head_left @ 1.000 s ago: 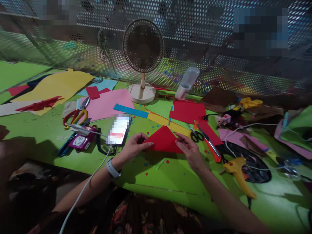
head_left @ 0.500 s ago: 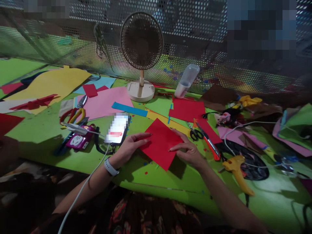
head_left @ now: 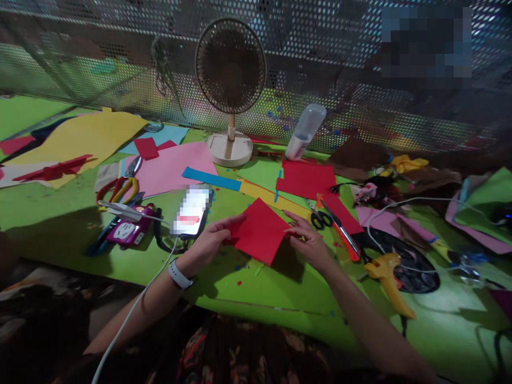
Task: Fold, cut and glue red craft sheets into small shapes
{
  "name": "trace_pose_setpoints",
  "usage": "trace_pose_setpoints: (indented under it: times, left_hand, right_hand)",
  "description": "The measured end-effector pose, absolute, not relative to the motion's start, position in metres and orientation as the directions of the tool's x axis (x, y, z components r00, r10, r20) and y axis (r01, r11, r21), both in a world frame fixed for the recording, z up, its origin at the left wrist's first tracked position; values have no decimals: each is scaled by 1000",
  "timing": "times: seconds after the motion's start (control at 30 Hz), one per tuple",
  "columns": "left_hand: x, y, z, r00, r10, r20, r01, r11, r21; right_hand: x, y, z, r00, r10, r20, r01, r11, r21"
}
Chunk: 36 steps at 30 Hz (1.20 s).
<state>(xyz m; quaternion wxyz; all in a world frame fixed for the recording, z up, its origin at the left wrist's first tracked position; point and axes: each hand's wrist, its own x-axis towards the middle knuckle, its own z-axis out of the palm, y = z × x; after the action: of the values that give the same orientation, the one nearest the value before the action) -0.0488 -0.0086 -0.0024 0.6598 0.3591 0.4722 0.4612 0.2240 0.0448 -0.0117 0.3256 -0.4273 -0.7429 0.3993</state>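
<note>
Unfolded from the triangle of a second ago, the red sheet [head_left: 260,232] now spreads as a square turned cornerwise, and its near corner sits higher than half a second ago, when more of the square showed. Another red sheet, at the left edge half a second ago, is gone from view.

At far left, a neighbour's arm [head_left: 8,242] is dim, blurred and cut off. Next come cutters with red and yellow handles [head_left: 134,168] and a purple socket block [head_left: 130,230], partly covered by a white plug. Blocky masking hides much of the phone [head_left: 201,212] screen.

Beside the phone, the left hand [head_left: 214,239] pinches the left corner of the red sheet, which is just above the counter [head_left: 148,273]; the palm is out of sight. A white cable [head_left: 136,296] crosses the forearm below the wristband [head_left: 180,274].

The right hand [head_left: 306,240] reaches in from the other side, forefinger stretched forward and clear of the paper, other fingertips touching its right corner; whether they grip it, I cannot tell.

Further right lie black-handled scissors [head_left: 320,220], an orange cutter knife [head_left: 346,238] and a yellow glue gun [head_left: 386,277]. Items beyond are dark and jumbled.
</note>
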Motion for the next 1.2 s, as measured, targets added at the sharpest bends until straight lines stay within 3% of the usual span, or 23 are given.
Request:
trace_pose_setpoints:
  times: [0.1,0.17,0.23,0.33,0.5,0.6,0.7,0.87,0.97,1.07,1.13,1.2]
  left_hand:
    - [-50,-8,-1,-10,973,-233,-112,230,967]
    - [-50,-10,2,-114,991,-70,108,82,991]
    - [-48,-14,4,-130,979,156,327,-106,939]
    - [-42,-22,5,61,929,366,520,-342,783]
    - [-25,-33,2,421,774,472,653,-620,435]
    - [-18,-33,4,534,719,446,727,-659,192]
    - [-15,-29,9,605,699,381,757,-653,-4]
    - [-14,-23,14,631,631,451,750,-645,-147]
    - [-15,-22,14,633,629,451,744,-655,-130]
    - [-17,-22,12,637,601,483,713,-698,-72]
    - [-18,-21,10,622,586,520,693,-720,-18]
    - [-19,-19,7,593,595,543,702,-713,14]
  right_hand:
    - [220,49,-20,-324,943,71,477,228,-849]
    - [218,50,-23,-308,949,73,537,236,-810]
    - [217,49,-24,-299,949,103,574,265,-775]
    - [217,46,-25,-277,954,111,548,252,-798]
    - [215,42,-25,-175,984,25,329,82,-941]
    - [211,40,-20,-137,973,-186,110,-172,-979]
    - [206,36,-10,-176,936,-305,-74,-322,-944]
    - [202,31,2,-234,890,-392,-183,-436,-881]
    - [203,32,2,-253,884,-393,-178,-441,-879]
    - [208,34,-1,-315,872,-374,-50,-409,-911]
    - [212,36,0,-274,921,-276,143,-244,-959]
    - [216,34,6,-183,983,21,419,97,-903]
